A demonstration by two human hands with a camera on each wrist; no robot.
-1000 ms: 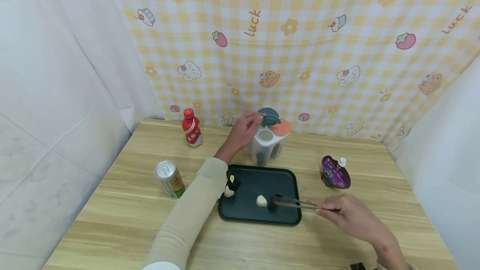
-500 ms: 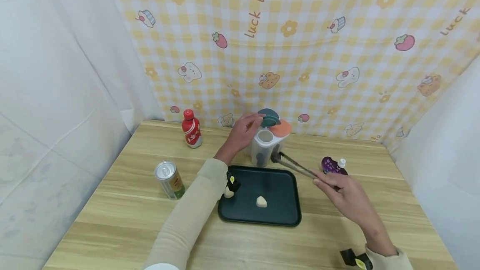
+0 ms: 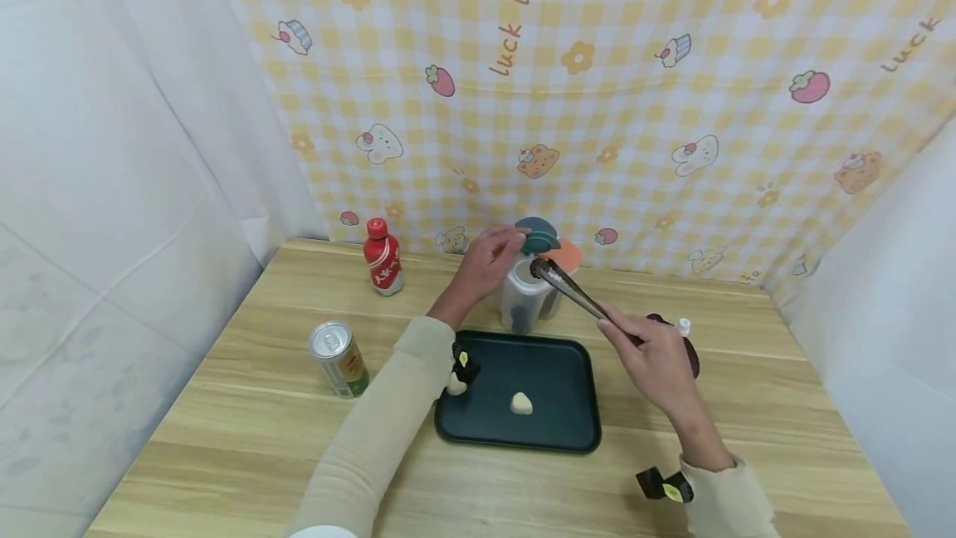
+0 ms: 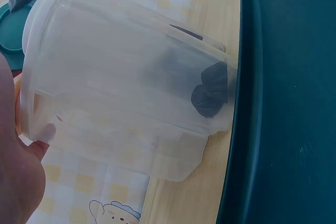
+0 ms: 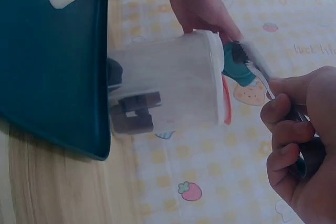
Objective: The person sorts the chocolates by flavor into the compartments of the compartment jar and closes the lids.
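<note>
My right hand (image 3: 657,355) grips metal tongs (image 3: 575,293). At their tips is a small dark lump (image 3: 538,267), right over the round opening of a clear plastic container (image 3: 520,305). The flipped-up teal lid (image 3: 539,239) of that opening is held at its edge by the fingers of my left hand (image 3: 484,266). Inside the container, a dark round piece (image 4: 210,90) lies at the bottom in the left wrist view. Dark blocky pieces (image 5: 136,111) sit in another compartment in the right wrist view. An orange lid (image 3: 566,256) covers part of the top.
In front of the container lies a dark green tray (image 3: 553,372) with a white piece (image 3: 521,403) and another pale piece (image 3: 456,384) by the left sleeve. A red bottle (image 3: 384,260) and a can (image 3: 338,358) stand left. A purple pouch (image 3: 693,355) is partly behind my right hand.
My right hand has lifted the dark lump off the tray with the tongs and carried it up and leftward over the container's opening. The left hand has stayed at the lid.
</note>
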